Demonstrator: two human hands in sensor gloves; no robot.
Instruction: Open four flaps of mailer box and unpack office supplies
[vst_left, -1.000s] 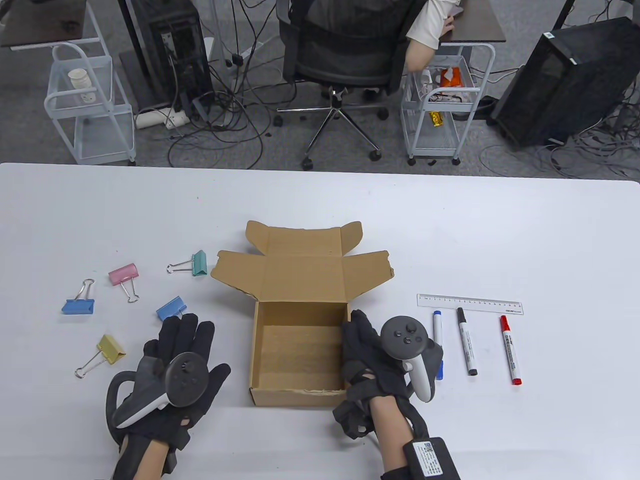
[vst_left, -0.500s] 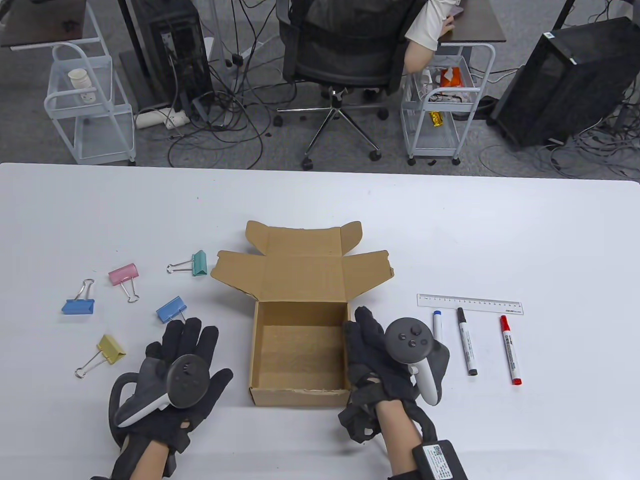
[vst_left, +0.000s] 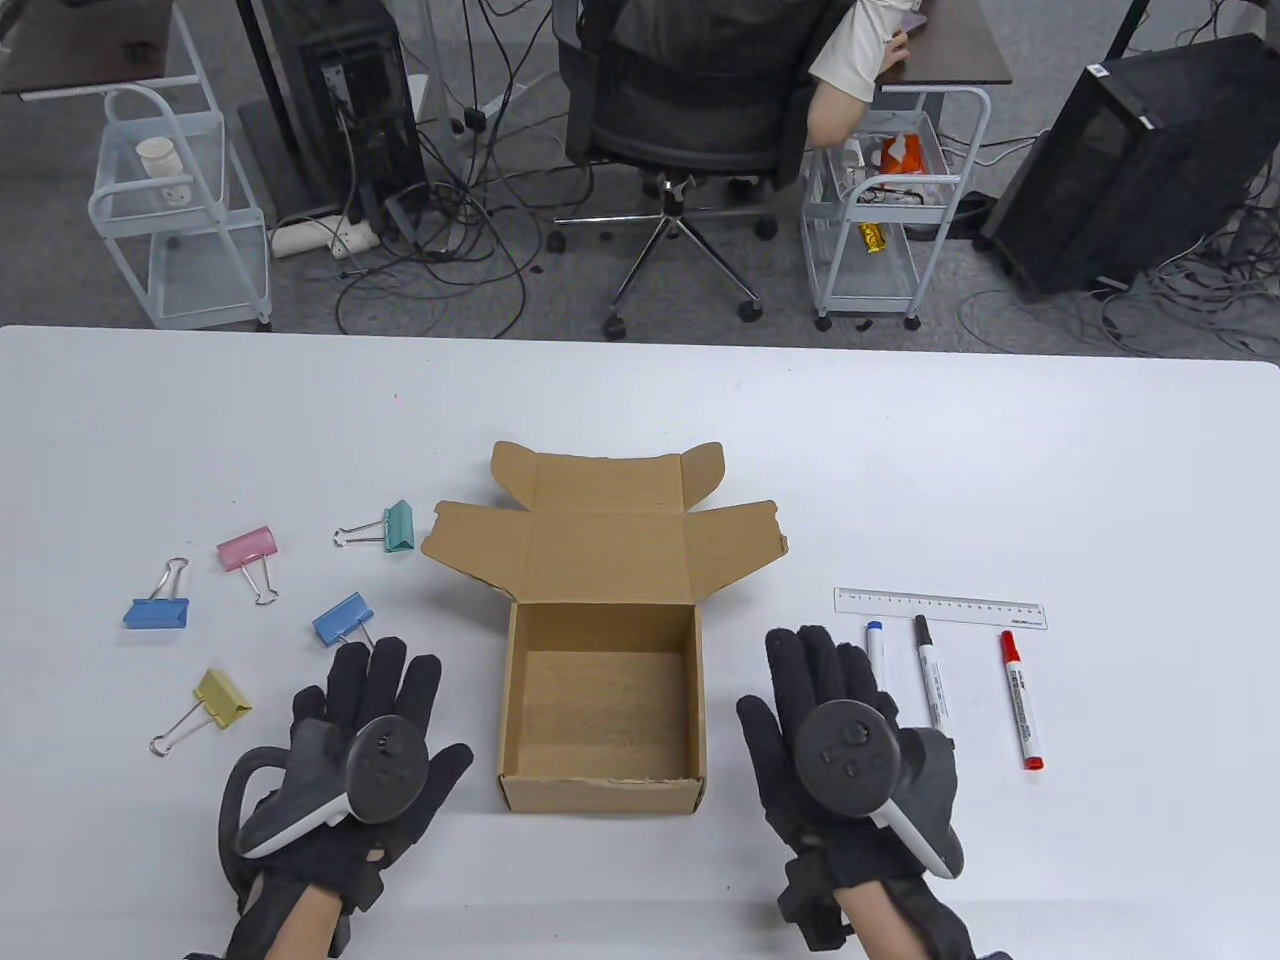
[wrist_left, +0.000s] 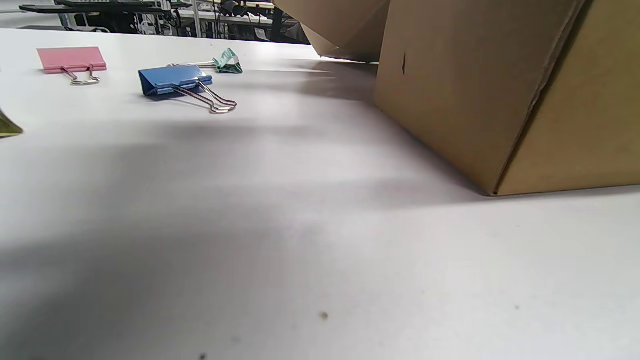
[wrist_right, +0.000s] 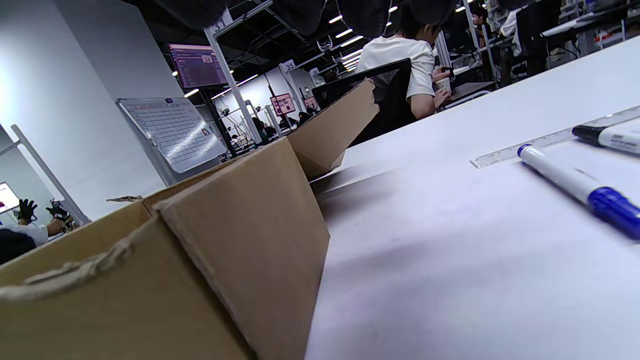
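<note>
Two idle hands, one emptied box: what could still go astray

Both hands lay flat on the white surface (vst_left: 900, 450), fingers straight and holding nothing: the left hand (vst_left: 365, 745) just left of the mailer box (vst_left: 600, 690), the right hand (vst_left: 840, 740) just right of it, neither touching the cardboard. The box stood near the front edge with its lid and flaps (vst_left: 605, 535) thrown back toward the far side; its interior looked bare.

Five binder clips sat left of the box. The nearer blue binder clip (vst_left: 342, 618) lay just beyond the left fingertips, and the yellow one (vst_left: 222, 697) sat near that hand's left side. To the right, the blue marker (vst_left: 876, 650) lay right against the right hand, with the black marker (vst_left: 932, 682) and red marker (vst_left: 1019, 699) farther right and a clear ruler (vst_left: 940, 608) beyond them.

By my judgement the unpacking looked finished, so the risks were small ones. A careless sweep of the right hand could roll the blue marker into its neighbours. Lifting the left hand forward could snag a clip's wire handle. A nudge could slide the light, empty box.
</note>
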